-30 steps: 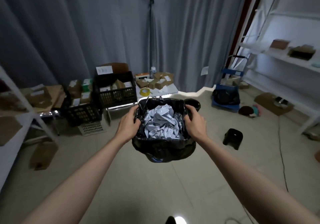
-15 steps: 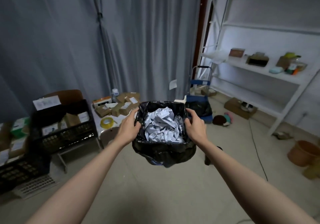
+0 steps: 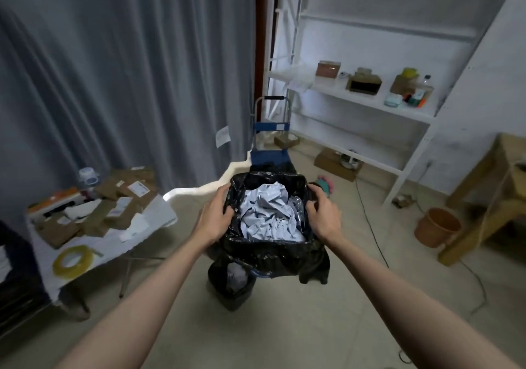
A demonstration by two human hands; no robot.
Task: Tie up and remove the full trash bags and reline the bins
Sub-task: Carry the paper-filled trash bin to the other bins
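I hold a small square trash bin (image 3: 273, 250) in front of me, above the floor. It is lined with a black bag and filled with crumpled white paper (image 3: 269, 215). My left hand (image 3: 215, 217) grips its left rim and my right hand (image 3: 323, 216) grips its right rim. Below it on the floor stands a second black-lined bin (image 3: 232, 286) with some paper inside; its far side is hidden by the bin I hold.
A low white table (image 3: 153, 212) at left carries cardboard parcels and a tape roll (image 3: 72, 260). A blue hand trolley (image 3: 270, 146) stands behind the bin. White shelving (image 3: 370, 103) lines the right wall, with an orange bucket (image 3: 435, 227), a wooden stool (image 3: 495, 197) and a floor cable.
My view has swung to the right while both hands keep their grip on the bin. The second bin on the floor has come into view below it.
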